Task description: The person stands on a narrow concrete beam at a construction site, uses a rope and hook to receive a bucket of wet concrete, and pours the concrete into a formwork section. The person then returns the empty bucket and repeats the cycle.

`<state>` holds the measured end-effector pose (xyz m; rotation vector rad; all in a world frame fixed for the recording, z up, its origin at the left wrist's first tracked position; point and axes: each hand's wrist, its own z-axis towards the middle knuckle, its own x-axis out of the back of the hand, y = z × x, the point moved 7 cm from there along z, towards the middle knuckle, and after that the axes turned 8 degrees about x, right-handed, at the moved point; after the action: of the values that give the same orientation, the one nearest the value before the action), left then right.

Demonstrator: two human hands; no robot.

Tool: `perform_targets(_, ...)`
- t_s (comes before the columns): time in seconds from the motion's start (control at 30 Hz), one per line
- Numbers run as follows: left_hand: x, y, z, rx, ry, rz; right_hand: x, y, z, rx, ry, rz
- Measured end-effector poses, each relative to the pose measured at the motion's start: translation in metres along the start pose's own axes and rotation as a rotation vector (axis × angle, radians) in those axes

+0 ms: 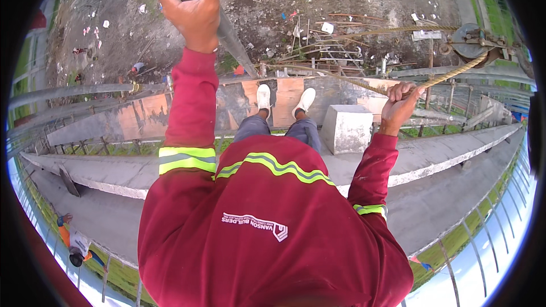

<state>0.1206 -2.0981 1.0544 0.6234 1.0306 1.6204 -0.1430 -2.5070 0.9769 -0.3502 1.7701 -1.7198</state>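
Observation:
My left hand is raised at the upper left, its fingers wrapped round a thick grey pole. The pole slants from the top edge down to the plank walkway near my feet. Out to the right, my right hand is closed on a yellowish twisted rope. From that hand the rope rises to a grey pulley wheel at the upper right. Another length of rope runs leftward from the pulley, above the ground. My white shoes stand on the planks between the two hands.
A pale concrete block stands right of my feet. The walkway of worn boards lies beside a concrete ledge. Far below is debris-strewn ground. Scaffold pipes cross both sides. Another person is at the lower left.

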Motion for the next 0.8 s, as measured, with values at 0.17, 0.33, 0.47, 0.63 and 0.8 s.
perform_targets(0.17, -0.001, 0.006, 0.003, -0.07, 0.012, 0.035, 0.025, 0.018, -0.019, 0.019, 0.035, -0.037)
perform_targets(0.33, -0.001, 0.013, 0.0, -0.125, 0.025, 0.101, 0.024, 0.021, -0.03, 0.011, 0.006, 0.006)
perform_targets(0.47, -0.001, 0.009, 0.0, -0.106, 0.023, 0.047, 0.013, 0.016, -0.029, 0.006, 0.014, 0.02)
perform_targets(0.63, 0.001, 0.01, 0.003, -0.14, 0.022, 0.093, 0.006, 0.001, -0.023, 0.057, -0.032, 0.013)
perform_targets(0.8, 0.0, 0.012, -0.001, -0.126, 0.028, 0.086, 0.016, 0.003, -0.025, 0.008, 0.01, 0.015)
